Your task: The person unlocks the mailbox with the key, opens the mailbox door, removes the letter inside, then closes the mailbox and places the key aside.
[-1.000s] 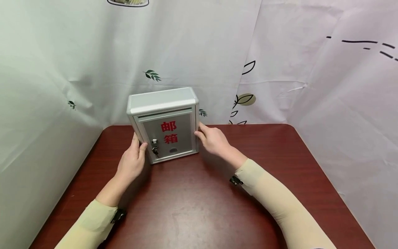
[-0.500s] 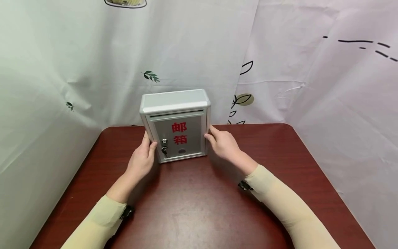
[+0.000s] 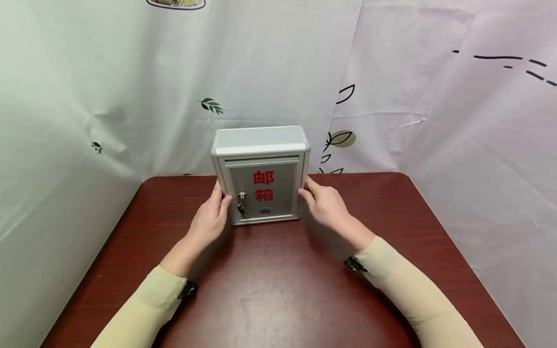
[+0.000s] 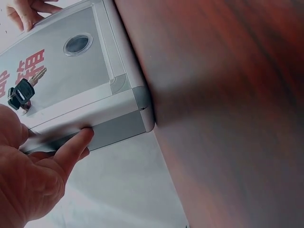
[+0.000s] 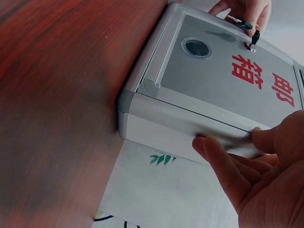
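Note:
A silver metal mailbox [image 3: 283, 186] with red characters on its door stands upright near the back edge of the table. Its door has a lock with keys [image 3: 241, 209] hanging from it and a small oval window [image 4: 78, 44] low down. My left hand [image 3: 210, 217] grips the left side, thumb at the front edge and fingers along the side wall. On the opposite side my right hand [image 3: 326, 205] holds the box the same way, thumb on the front edge. In both wrist views the box's bottom edge lies right at the tabletop.
The dark red wooden table [image 3: 278, 290] has rounded back corners. White curtains [image 3: 261, 63] printed with leaves and lines hang close behind it and along both sides. A black wrist device [image 3: 188, 291] sits at the left cuff, another at the right.
The mailbox has moved to the right along the table, with both hands holding its sides throughout. It has also turned slightly, so its front faces me more squarely.

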`<state>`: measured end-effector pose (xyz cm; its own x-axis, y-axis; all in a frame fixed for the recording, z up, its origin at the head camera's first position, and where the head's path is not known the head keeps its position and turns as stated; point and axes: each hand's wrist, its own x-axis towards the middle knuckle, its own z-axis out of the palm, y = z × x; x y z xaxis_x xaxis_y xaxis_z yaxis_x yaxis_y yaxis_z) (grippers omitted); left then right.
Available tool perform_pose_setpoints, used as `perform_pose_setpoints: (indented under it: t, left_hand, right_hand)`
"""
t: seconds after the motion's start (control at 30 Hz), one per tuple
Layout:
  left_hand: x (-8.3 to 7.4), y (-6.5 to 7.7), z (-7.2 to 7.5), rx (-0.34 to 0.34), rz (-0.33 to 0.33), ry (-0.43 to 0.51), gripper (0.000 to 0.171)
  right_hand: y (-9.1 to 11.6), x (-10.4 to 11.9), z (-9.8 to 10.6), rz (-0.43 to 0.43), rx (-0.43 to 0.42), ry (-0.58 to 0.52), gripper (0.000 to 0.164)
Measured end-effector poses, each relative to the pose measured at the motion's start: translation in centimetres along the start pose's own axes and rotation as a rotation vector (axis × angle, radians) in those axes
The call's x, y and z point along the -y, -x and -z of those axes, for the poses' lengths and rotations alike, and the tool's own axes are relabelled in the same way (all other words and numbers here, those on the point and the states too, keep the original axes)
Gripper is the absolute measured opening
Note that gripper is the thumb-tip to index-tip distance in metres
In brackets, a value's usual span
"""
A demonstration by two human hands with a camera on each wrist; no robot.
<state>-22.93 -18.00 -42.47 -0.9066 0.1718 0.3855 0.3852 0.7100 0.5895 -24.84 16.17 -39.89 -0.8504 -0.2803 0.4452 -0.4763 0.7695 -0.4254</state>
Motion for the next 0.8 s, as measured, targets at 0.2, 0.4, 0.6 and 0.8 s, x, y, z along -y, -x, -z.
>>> perform_pose_setpoints:
  t: [0.2, 0.4, 0.6, 0.8]
  left_hand:
    - [-0.4, -0.5, -0.5, 0.008, -0.021, 0.014, 0.07]
    - [-0.7, -0.9, -1.0, 0.014, -0.039, 0.028, 0.069]
    - [-1.1, -1.2, -1.5, 0.011, -0.059, 0.049, 0.07]
    - [-1.5, -1.5, -2.0, 0.018, -0.066, 0.054, 0.071]
  right_hand:
    - [0.6, -0.4, 0.5, 0.0, -0.014, 0.005, 0.023]
    - [1.1, -0.7, 1.0, -0.005, -0.022, -0.001, 0.023]
    - [1.5, -0.9, 1.4, -0.021, -0.021, -0.006, 0.032]
    - [1.8, -1.5, 1.8, -0.039, -0.026, -0.001, 0.038]
